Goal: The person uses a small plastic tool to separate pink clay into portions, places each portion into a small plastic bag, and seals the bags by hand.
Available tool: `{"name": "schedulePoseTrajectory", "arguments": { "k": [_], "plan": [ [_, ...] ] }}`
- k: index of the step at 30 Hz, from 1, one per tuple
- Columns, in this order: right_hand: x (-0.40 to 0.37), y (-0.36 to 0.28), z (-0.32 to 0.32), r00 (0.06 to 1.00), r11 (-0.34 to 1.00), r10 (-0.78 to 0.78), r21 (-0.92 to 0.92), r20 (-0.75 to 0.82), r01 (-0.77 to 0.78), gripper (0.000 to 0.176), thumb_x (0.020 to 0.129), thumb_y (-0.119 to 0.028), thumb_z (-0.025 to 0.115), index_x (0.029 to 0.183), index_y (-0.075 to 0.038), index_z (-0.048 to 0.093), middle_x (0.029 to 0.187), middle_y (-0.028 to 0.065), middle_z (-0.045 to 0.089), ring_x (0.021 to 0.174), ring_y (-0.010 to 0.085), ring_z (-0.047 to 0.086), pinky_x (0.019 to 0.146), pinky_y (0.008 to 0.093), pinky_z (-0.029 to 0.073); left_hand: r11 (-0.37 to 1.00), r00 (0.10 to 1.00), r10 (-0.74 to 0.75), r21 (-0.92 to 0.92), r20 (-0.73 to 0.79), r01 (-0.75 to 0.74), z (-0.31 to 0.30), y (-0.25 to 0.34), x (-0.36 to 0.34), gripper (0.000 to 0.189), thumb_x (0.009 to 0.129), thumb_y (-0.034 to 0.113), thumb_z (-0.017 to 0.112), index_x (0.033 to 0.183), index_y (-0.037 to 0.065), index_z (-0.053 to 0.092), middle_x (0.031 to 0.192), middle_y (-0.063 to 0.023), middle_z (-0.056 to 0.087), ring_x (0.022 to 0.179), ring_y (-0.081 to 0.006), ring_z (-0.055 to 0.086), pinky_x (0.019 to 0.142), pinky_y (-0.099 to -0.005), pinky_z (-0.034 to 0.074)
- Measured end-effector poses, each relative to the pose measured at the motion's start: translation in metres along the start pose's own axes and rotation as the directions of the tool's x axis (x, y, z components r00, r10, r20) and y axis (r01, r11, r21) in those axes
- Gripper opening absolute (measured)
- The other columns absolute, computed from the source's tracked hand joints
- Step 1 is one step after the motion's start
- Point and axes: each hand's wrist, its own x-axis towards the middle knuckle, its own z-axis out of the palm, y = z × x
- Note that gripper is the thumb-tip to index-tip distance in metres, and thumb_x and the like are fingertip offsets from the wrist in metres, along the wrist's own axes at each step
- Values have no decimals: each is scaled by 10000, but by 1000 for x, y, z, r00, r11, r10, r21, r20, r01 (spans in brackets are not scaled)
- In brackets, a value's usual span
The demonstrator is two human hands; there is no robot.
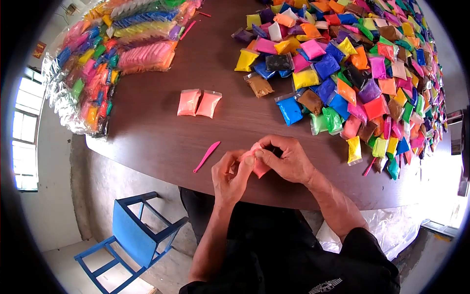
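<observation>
Pinched a pink packet [261, 169] between left hand [231, 177] and right hand [289, 159] fingers, seemingly mid-opening; likely needed a firm tear.

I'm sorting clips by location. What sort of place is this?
Probably a packing or craft workshop: a heap of colourful packets spreads over the table, bagged packets lie to the left, and the left hand and right hand hold a pink packet.
</observation>
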Motion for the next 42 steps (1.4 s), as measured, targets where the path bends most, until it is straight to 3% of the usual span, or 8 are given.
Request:
{"name": "schedulePoseTrajectory", "arguments": {
  "k": [10, 16, 19, 26, 32, 35, 37, 42],
  "plan": [
    [1, -1, 7, 997, 989, -74, -129, -13, 72, 183, 1006, -171, 731, 1117, -26, 746, 984, 108, 784, 838, 158, 725, 768, 311, 584, 998, 999, -42, 38, 15, 42, -5, -7, -1, 147, 1035, 89, 701, 977, -46, 707, 760, 46, 625, 658, -3, 474, 561, -202, 368],
    [0, 3, 1, 998, 995, 21, 96, -67, -14, 183, 1031, -171, 710, 1100, -1, 722, 927, 61, 752, 871, 100, 716, 762, 288, 583, 993, 997, -69, -96, 23, 71, 0, 4, 1, 213, 996, 151, 765, 945, -45, 701, 745, 20, 638, 669, -29, 541, 574, -216, 414],
    [0, 3, 1, 998, 988, 27, 155, -59, -18, 196, 1041, -177, 701, 1115, 5, 708, 908, 34, 727, 894, 76, 707, 747, 284, 585, 994, 990, 8, 103, 143, -23, -3, 1, 1, 257, 978, 147, 785, 850, -37, 657, 729, 3, 634, 677, -36, 548, 563, -227, 416],
    [3, -1, 6, 999, 996, -44, -74, 4, 44, 263, 1049, -241, 679, 1171, -10, 704, 977, 142, 771, 803, 192, 763, 723, 323, 601, 998, 998, -41, 42, 44, 39, -5, -5, 0, 266, 997, 112, 756, 820, -23, 610, 722, 7, 621, 671, -13, 506, 545, -225, 384],
    [0, -2, 6, 996, 1000, 26, -2, -83, -26, 264, 1045, -210, 703, 1193, 8, 712, 973, 90, 775, 852, 144, 742, 743, 312, 596, 996, 996, -52, -69, 76, 57, 4, 13, 3, 188, 989, 124, 766, 925, -37, 695, 751, 9, 664, 663, -20, 551, 565, -203, 409],
    [0, -1, 7, 994, 980, 83, 186, -66, -69, 271, 1063, -196, 695, 1186, 46, 694, 956, 44, 739, 835, 82, 687, 752, 252, 580, 1000, 987, -25, 17, 161, 22, 2, 0, 2, 167, 1029, 115, 711, 1116, -27, 721, 790, 77, 621, 669, 12, 466, 580, -183, 325],
    [1, -2, 8, 995, 991, 72, 118, -64, -64, 273, 1041, -206, 715, 1199, 16, 711, 978, 78, 773, 838, 126, 720, 764, 287, 585, 993, 994, -4, 114, 106, -8, 1, 2, 4, 133, 975, 101, 750, 971, -28, 717, 752, -20, 683, 653, -49, 587, 584, -227, 458],
    [4, 5, 11, 995, 995, -48, -87, -91, 40, 280, 1043, -211, 715, 1197, 23, 702, 981, 80, 770, 852, 117, 719, 762, 284, 583, 989, 998, 51, 139, 24, -54, 1, -8, 3, 135, 975, 100, 753, 972, -27, 708, 735, -18, 663, 646, -46, 567, 575, -224, 436]
  ]
}}
